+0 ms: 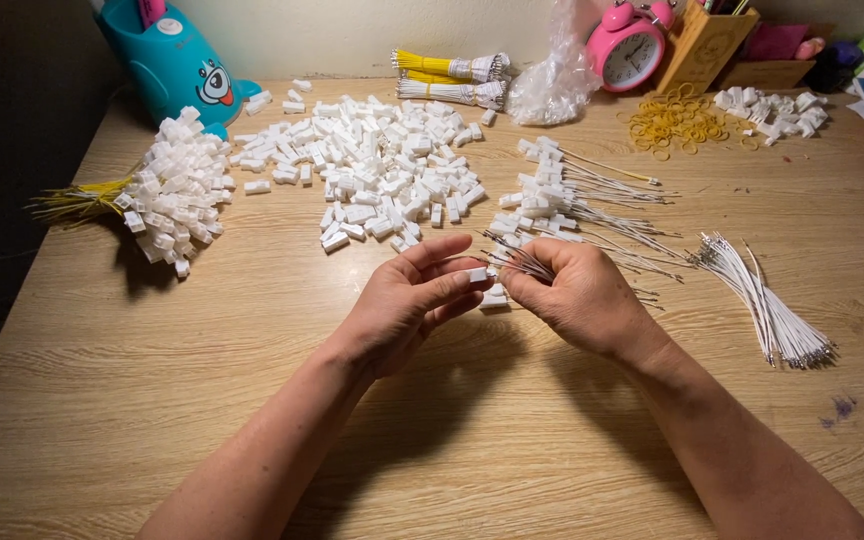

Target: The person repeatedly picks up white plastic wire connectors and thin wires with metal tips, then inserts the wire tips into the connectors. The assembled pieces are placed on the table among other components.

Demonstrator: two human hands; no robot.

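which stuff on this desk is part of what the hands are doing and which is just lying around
In use:
left hand holding a white connector
right hand holding thin wires
loose connector pile
white wire bundle

Lying about:
pink alarm clock
rubber bands
teal holder
plastic bag

Desk: a pale wood-grain top [152, 420] filled the view; wall: plain cream [352, 35] behind; light: warm, from above

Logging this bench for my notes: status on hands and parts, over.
Left hand pinching white connector. Right hand gripping thin wires at it. Loose connector pile behind, nothing between.
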